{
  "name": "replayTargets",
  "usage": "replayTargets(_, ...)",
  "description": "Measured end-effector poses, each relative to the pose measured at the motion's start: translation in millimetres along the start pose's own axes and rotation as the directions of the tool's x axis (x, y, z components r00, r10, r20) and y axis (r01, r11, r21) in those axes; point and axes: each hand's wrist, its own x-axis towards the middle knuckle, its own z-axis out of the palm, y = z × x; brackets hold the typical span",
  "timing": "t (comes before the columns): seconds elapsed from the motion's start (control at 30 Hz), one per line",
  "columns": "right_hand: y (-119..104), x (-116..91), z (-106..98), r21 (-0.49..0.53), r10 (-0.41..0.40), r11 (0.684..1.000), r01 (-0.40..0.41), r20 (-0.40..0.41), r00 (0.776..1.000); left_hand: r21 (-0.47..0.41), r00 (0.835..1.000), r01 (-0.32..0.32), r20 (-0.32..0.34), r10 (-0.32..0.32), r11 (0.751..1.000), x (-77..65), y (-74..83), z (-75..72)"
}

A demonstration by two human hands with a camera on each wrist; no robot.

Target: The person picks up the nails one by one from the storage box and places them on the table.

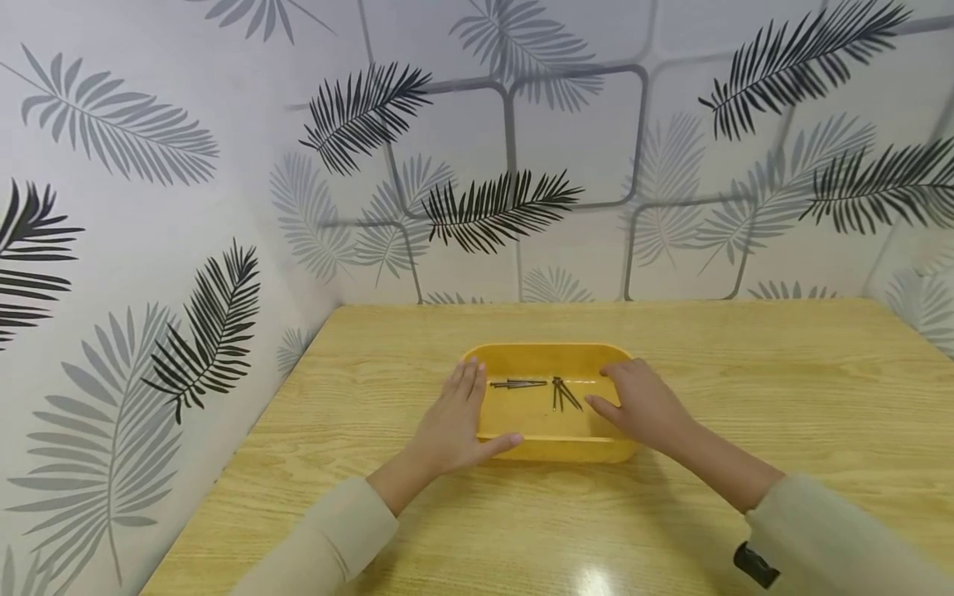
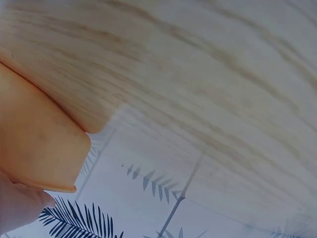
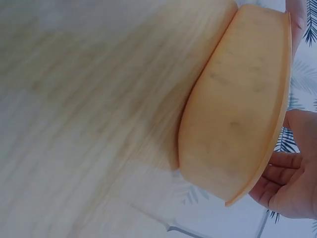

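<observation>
A yellow plastic tray [image 1: 555, 449] sits on the wooden table. Inside lie two small groups of thin dark nails: one group [image 1: 517, 383] lies sideways on the left, the other [image 1: 565, 395] fans out near the middle. My left hand [image 1: 455, 430] rests on the tray's left end, fingers straight along the rim, thumb over the front edge. Over the right end is my right hand [image 1: 644, 406], its thumb and index finger apart inside the tray, with no nail visible between them. In the right wrist view, that hand's bent fingers [image 3: 277, 181] show beyond the rim.
The light wooden table [image 1: 358, 372] extends on both sides of the tray. Behind it stands a white wall [image 1: 462, 132] with leaf patterns, and another patterned wall [image 1: 134, 223] borders the left side. A dark band [image 1: 755, 565] shows by the right sleeve.
</observation>
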Motion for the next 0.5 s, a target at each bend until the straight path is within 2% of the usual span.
replayTargets(0.13, -1, 16, 6, 0.017, -0.028, 0.999, 0.027, 0.025, 0.999, 0.004, 1.000, -0.004, 0.009, 0.004, 1.000, 3.4, -1.6, 3.0)
replayTargets(0.3, -1, 32, 14, -0.017, -0.064, 0.998, 0.065, 0.056, 0.996, 0.003, 1.000, -0.013, 0.005, 0.013, 1.000, 6.9, -3.9, 4.4)
replayTargets(0.5, 1, 48, 26, -0.008, 0.011, 1.000, -0.009, 0.196, 0.981, -0.009, 1.000, -0.017, 0.026, 0.018, 1.000, 8.5, -4.5, 4.2)
